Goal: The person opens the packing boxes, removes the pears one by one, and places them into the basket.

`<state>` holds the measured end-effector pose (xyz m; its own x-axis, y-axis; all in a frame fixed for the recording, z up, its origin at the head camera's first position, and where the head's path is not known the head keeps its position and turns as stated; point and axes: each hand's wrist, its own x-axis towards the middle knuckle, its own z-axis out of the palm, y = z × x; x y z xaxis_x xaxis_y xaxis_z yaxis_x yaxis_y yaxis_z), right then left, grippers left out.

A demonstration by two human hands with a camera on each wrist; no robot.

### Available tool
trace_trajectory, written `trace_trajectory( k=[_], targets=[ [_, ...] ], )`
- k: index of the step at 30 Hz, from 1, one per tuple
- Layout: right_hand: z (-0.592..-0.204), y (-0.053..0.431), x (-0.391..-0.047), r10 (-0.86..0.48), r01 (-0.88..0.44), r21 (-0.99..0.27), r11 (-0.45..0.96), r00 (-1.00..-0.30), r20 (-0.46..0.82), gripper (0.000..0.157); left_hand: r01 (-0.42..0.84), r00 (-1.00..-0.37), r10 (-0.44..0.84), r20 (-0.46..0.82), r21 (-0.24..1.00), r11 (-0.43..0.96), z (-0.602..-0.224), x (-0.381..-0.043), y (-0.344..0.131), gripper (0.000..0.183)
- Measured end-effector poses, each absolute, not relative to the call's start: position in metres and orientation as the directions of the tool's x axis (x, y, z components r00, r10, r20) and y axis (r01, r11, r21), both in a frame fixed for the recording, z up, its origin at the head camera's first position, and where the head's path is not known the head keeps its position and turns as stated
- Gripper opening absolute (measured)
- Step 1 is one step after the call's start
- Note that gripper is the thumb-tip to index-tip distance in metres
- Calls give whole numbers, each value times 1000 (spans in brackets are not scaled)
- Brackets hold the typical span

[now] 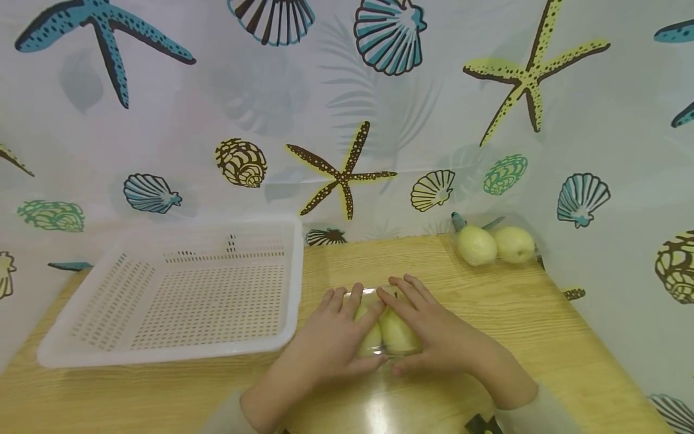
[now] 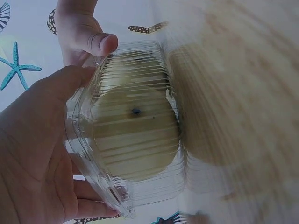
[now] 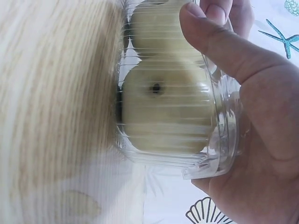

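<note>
A clear plastic clamshell box (image 1: pixel 378 351) stands on the table between my hands. Two pale yellow, pear-like fruits (image 1: pixel 398 334) are inside it, showing through the ribbed wall. Over the box's left part lies my left hand (image 1: pixel 333 337), its fingers spread and nearly straight, the thumb along the near edge. My right hand (image 1: pixel 441 331) rests over the right part in the same way. In the left wrist view the box (image 2: pixel 154 196) has its rim against my palm. The right wrist view shows my thumb (image 3: pixel 219 46) by the rim. Some fingertips are hidden behind the plastic.
A white perforated basket (image 1: pixel 179 352) stands left of the box. At the back right is another clear package with two yellow fruits (image 1: pixel 476 246). A cloth (image 1: pixel 303 96) printed with shells and starfish hangs behind the wooden table (image 1: pixel 374 256) and along its right side.
</note>
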<state>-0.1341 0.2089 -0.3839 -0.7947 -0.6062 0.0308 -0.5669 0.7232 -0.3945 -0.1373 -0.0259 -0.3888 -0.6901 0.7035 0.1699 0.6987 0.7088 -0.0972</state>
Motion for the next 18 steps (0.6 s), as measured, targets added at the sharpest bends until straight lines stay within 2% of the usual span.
trace_trajectory(
  k=[4,14,18],
  targets=[
    [-382,209,-133,-606,-559,-420,715,-795,27,115,705,-685,712,151,-106,701,-387,-137,-26,80],
    [-380,206,-131,-595,-563,-410,717,-802,60,104,715,-694,711,111,-4,699,-381,-138,-28,75],
    [-380,207,-132,-591,-551,-445,706,-805,60,104,708,-704,704,95,18,706,-380,-138,-29,78]
  ],
)
